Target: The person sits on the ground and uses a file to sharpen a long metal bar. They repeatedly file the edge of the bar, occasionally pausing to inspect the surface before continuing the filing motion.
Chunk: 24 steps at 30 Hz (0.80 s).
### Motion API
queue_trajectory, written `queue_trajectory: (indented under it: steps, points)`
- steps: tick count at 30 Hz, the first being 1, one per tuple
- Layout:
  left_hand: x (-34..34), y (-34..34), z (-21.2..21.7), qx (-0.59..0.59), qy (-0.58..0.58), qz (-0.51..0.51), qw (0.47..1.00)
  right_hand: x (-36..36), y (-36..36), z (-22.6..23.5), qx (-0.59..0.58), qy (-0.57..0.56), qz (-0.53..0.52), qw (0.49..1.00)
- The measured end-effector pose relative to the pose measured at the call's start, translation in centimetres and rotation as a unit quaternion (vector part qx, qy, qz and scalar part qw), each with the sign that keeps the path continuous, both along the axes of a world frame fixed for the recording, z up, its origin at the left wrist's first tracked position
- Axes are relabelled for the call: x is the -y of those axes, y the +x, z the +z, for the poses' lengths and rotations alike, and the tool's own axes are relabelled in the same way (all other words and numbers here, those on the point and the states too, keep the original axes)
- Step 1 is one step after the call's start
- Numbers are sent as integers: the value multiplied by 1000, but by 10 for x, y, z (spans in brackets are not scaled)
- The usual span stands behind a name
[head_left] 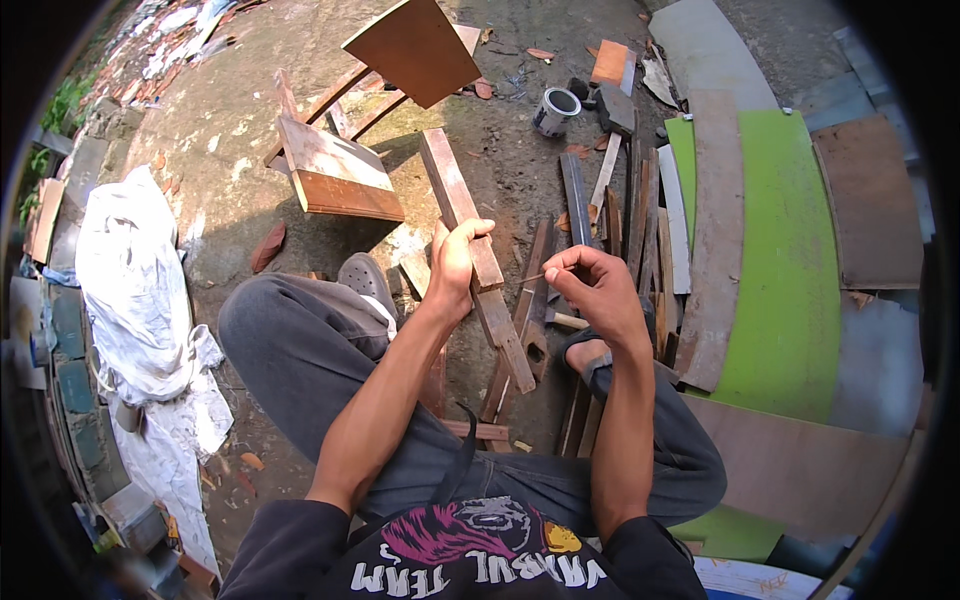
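My left hand point(455, 265) is wrapped round a length of reddish-brown wood point(450, 180), held at a slant above the ground between my legs. A narrower wooden strip point(505, 340) continues from its lower end toward me; I cannot tell how the two are joined. To the right, my right hand point(600, 285) pinches a thin, nail-like sliver point(536, 277) between thumb and fingertips, apart from the wood. Below that hand lies a tool with a pale wooden handle point(568, 321), partly hidden. Beside it is a brown wooden piece with a hole point(537, 350).
A small wooden chair point(345, 165) stands tilted ahead on the left. An open paint can point(556, 112) sits farther off. Several wood strips point(640, 220) lie to the right, beside green boards point(785, 260). White cloth point(135, 290) is heaped at the left.
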State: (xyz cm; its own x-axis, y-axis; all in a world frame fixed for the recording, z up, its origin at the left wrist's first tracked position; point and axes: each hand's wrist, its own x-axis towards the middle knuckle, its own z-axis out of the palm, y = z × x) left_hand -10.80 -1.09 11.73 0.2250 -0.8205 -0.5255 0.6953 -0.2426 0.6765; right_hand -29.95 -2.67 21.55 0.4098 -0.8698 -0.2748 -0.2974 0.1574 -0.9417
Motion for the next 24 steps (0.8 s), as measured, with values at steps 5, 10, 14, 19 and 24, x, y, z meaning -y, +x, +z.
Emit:
queue_trajectory:
  steps: [5, 10, 14, 19, 24]
  points:
    - [-7, 0, 26, -20, -21, 23, 999, -34, 21, 4, 36, 15, -29, 999]
    - [-13, 8, 30, -41, -60, 9, 997, -56, 39, -10, -1, -39, -57, 998]
    - [-13, 12, 32, -28, -86, 9, 996, -64, 47, -7, -36, -102, -59, 992]
    - [-14, 14, 34, -36, -91, -5, 995, -67, 48, -15, -31, -107, -73, 991]
    - [-15, 15, 37, -39, -97, -5, 994, -74, 54, -17, -31, -102, -104, 989]
